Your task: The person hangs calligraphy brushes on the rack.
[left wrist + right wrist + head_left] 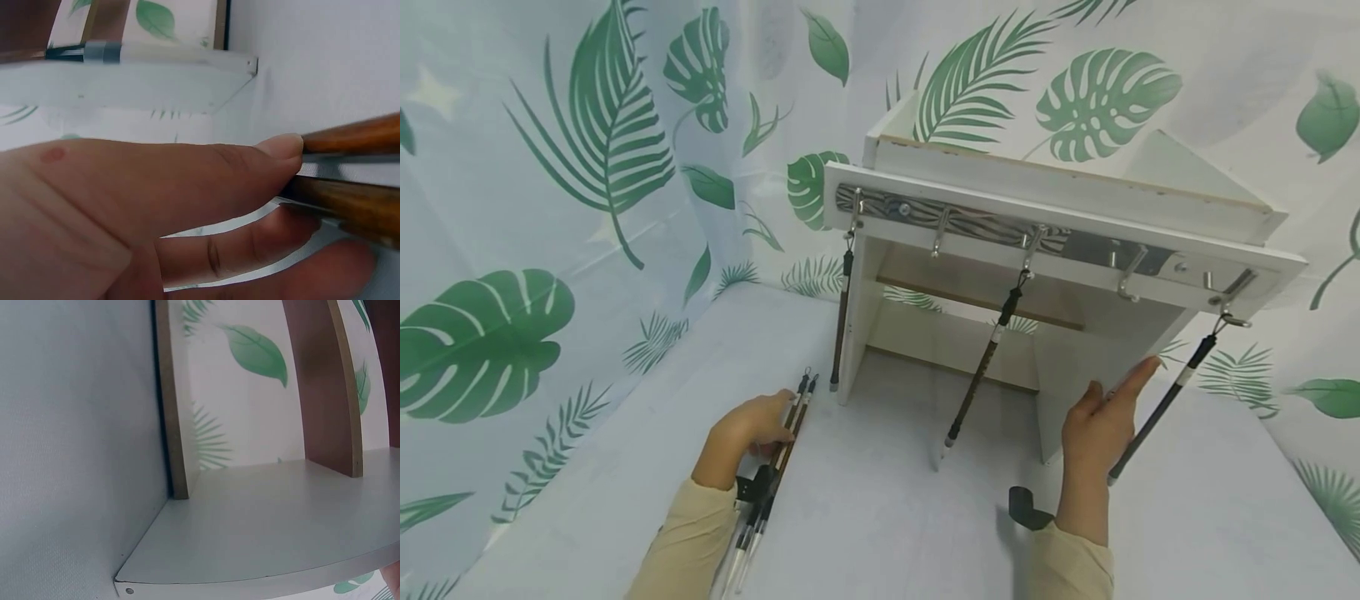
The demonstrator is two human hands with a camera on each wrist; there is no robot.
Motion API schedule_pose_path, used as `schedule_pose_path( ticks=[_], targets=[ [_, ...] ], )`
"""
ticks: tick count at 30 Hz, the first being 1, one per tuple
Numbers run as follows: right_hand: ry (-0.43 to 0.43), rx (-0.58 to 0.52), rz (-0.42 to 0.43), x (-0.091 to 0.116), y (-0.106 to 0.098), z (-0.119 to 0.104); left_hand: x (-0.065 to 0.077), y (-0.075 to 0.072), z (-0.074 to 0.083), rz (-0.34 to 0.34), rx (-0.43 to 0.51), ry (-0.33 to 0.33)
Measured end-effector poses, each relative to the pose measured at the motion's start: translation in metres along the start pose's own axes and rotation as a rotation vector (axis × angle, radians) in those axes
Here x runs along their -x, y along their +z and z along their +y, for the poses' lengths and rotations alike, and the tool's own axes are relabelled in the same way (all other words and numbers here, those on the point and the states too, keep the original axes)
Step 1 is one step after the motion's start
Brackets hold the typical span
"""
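My left hand [760, 421] is at two brown-handled paintbrushes [790, 446] lying side by side at the left. In the left wrist view, the thumb and fingers [244, 234] pinch a brush handle [356, 203]; a second brown handle [356, 134] runs just above it. A white shelf unit [955, 342] stands at centre right. My right hand [1101, 425] holds the front edge of its right side panel [269, 531]. Only a sliver of that hand shows in the right wrist view. Brushes hang from hooks at the left [842, 321], middle [981, 375] and right [1165, 408].
Several metal hooks line the unit's front board [1067, 246], over patterned strips; two hold no brush. The unit stands on a pale surface [880, 500]. Leaf-printed cloth [617, 150] surrounds it. A cross-board [325, 387] spans between the side panels.
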State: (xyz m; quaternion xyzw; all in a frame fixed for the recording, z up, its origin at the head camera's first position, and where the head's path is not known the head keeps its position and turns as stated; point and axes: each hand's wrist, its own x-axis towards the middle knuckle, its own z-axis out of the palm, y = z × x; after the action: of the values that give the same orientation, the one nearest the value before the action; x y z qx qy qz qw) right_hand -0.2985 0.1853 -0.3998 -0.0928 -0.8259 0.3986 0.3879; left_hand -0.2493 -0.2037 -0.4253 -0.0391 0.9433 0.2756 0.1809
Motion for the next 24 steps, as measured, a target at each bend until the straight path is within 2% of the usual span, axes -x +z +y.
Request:
schedule_pose_path(
  ticks=[6, 10, 14, 20, 24],
  targets=[
    [0.005, 0.0, -0.001, 0.0, -0.001, 0.0, 0.0, -0.009, -0.007, 0.011, 0.025, 0.044],
    [0.006, -0.004, 0.001, 0.0, -0.001, 0.001, 0.002, -0.017, -0.008, 0.054, 0.048, 0.104],
    [-0.001, -0.012, 0.005, 0.0, 0.0, 0.002, 0.006, -0.025, -0.008, 0.136, 0.065, 0.169],
    [-0.018, -0.02, 0.007, 0.0, 0.0, 0.002, 0.017, -0.036, -0.003, 0.297, 0.089, 0.247],
    [-0.024, -0.022, 0.006, 0.0, 0.001, 0.002, 0.024, -0.04, 0.001, 0.358, 0.114, 0.281]
  ],
)
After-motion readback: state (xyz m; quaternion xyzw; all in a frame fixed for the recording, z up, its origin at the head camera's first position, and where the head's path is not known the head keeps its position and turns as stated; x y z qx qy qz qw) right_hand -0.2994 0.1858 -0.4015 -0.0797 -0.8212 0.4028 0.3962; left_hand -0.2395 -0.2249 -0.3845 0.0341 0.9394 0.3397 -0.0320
